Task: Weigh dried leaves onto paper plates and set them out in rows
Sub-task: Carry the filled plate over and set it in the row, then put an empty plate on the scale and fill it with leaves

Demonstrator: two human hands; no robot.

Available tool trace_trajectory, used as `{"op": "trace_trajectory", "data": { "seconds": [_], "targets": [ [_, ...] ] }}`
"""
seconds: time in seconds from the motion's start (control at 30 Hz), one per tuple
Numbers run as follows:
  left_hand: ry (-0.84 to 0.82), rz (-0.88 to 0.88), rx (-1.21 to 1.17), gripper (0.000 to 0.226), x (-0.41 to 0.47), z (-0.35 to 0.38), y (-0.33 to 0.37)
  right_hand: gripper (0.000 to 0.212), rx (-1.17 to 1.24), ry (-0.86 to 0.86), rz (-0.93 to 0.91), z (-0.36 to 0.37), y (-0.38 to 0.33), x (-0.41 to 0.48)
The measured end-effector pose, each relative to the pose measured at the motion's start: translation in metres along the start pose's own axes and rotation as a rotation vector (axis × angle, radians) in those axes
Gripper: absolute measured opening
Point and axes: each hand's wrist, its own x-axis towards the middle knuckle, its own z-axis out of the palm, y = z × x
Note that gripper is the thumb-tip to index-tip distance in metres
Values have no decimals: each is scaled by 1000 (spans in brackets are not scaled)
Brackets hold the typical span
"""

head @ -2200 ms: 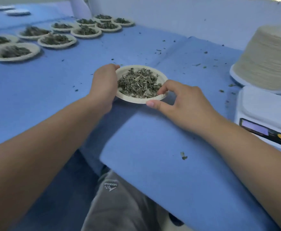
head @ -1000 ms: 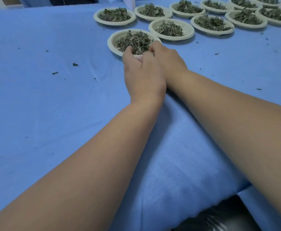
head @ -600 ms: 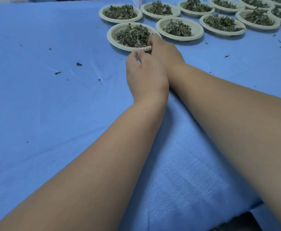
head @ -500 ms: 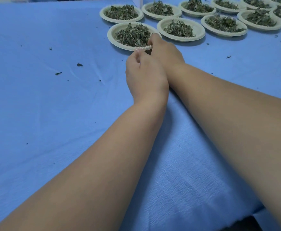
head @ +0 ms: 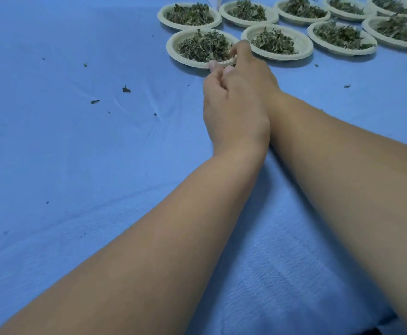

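Grip: the right hand (head: 253,68) pinches the near right rim of the front plate (head: 173,48), one finger hooked over the edge and the rest below. The left hand (head: 234,112) lies against it, fingers curled, tips at the same rim; whether they clamp it or merely touch it cannot be told. Both holds sit at the rim, probably to keep fingers out of the dried leaves (head: 202,45) heaped in the middle. The plate rests flat on the table (head: 64,153), at the left end of the near row. It stands just beside its right-hand neighbour (head: 304,48) and just in front of the back-row plate (head: 161,16), so placement appears nearly complete. Clearance on those two sides is slight, and any nudge there risks bumping a rim and spilling leaves. To the left and toward the person the blue cover lies open, with only stray crumbs (head: 126,89). That side offers room for withdrawing both arms and for extending the rows.
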Motion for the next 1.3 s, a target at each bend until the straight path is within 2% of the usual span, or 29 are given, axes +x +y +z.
{"op": "trace_trajectory", "data": {
  "seconds": [0.1, 0.23, 0.4, 0.53, 0.73, 0.97, 1.1, 1.2, 1.3],
  "targets": [
    [-62, 24, -2, 42, -11, 5, -1, 50, 145, -1, -10, -9, 6, -18],
    [-127, 105, 89, 39, -18, 9, -4, 47, 146, 94, -23, -36, 21, -69],
    [-440, 278, 211, 35, -62, 24, -9, 34, 217, 215, 55, -82, 48, -154],
    [-648, 419, 181, 34, -131, 43, -11, 31, 224, 314, 116, -126, 75, -233],
    [-925, 423, 121, 35, -250, 85, -8, 36, 149, 424, 262, -197, 117, -359],
    [-1238, 440, 43, 41, -407, 132, -30, 32, 132, 690, 463, -251, 155, -525],
    [-1433, 609, 14, 36, -482, 156, -33, 26, 101, 924, 514, -271, 175, -603],
    [-1434, 778, 49, 46, -520, 180, -28, 23, 23, 1075, 588, -278, 191, -653],
    [-1384, 1058, 164, 46, -535, 211, -29, 19, -26, 1167, 669, -280, 209, -687]
  ]
}}
